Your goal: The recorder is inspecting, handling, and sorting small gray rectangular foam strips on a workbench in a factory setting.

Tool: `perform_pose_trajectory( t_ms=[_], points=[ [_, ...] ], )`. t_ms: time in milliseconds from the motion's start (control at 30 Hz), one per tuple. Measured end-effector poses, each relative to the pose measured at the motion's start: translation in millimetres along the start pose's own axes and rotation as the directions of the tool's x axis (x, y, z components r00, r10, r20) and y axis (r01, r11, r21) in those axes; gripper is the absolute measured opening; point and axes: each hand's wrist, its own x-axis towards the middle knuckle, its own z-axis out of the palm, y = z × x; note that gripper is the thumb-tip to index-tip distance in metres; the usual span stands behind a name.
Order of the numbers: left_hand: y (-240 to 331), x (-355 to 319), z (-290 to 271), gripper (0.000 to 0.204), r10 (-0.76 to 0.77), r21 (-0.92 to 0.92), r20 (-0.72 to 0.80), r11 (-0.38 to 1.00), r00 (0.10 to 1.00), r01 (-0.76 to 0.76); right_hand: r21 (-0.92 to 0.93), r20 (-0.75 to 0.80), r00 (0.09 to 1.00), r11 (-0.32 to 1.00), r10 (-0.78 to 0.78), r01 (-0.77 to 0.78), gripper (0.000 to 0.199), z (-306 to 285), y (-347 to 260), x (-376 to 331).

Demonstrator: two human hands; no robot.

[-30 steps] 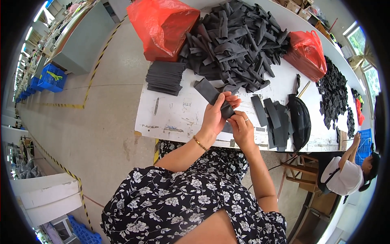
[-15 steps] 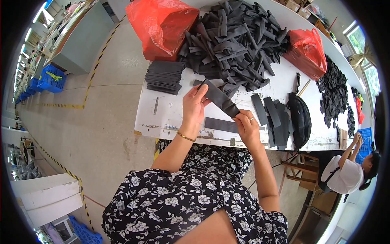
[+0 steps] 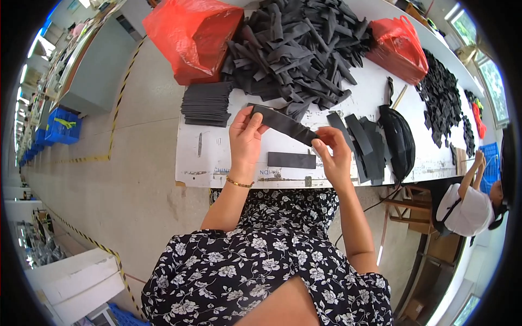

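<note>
well, a dark strip (image 3: pixel 283 125) of cloth is up in the air over the near part of the bench (image 3: pixel 217 146), with one hand at each end. it is long, thin and flat like a wide ribbon. it slopes down to the right and has small wrinkles near its right end.

the left hand (image 3: pixel 246 133) is mostly closed, with its thumb pressed on top of the strip's left end and its fingers behind. the right hand (image 3: pixel 334 152) pinches the other end between thumb and fingers, and its fingers are bent.

below the strip, a smooth, flat black piece (image 3: pixel 291 160) lies on the white bench, which has scuffs and worn marks. to the left is a neat stack (image 3: pixel 206 104) of dark strips, with lots of thin edges showing. past the hands is a big messy pile (image 3: pixel 296 54) of dark, soft, folded strips. it sits between two crinkly, shiny red plastic bags, a big one (image 3: pixel 193 41) on the left and a smaller one (image 3: pixel 399 50) on the right.

near the right hand, more flat strips (image 3: pixel 372 149) lie over each other, just beside a shiny, rounded black pouch (image 3: pixel 397 141).
</note>
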Motion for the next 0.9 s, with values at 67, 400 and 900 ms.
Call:
perform_pose_trajectory(
  t_ms=[67, 400, 900],
  points=[
    [3.1, -2.0, 8.3, 0.018, -0.005, -0.026, 0.078, 1.000, 0.997, 0.007, -0.040, -0.013, 1.000, 0.999, 0.006, -0.006, 0.018, 2.8, 5.9, 2.7],
    [3.0, 6.0, -0.9, 0.021, 0.059, 0.118, -0.034, 0.992, 0.998, -0.054, -0.244, -0.018, 0.996, 0.967, -0.085, 0.078, 0.019, 11.2, 11.2, 6.4],
    [-17.7, 1.4, -19.1, 0.019, -0.067, -0.164, -0.079, 0.985, 0.995, 0.053, -0.084, 0.147, 0.970, 0.979, 0.194, -0.183, 0.014, 12.2, 12.4, -4.4]
  ],
)
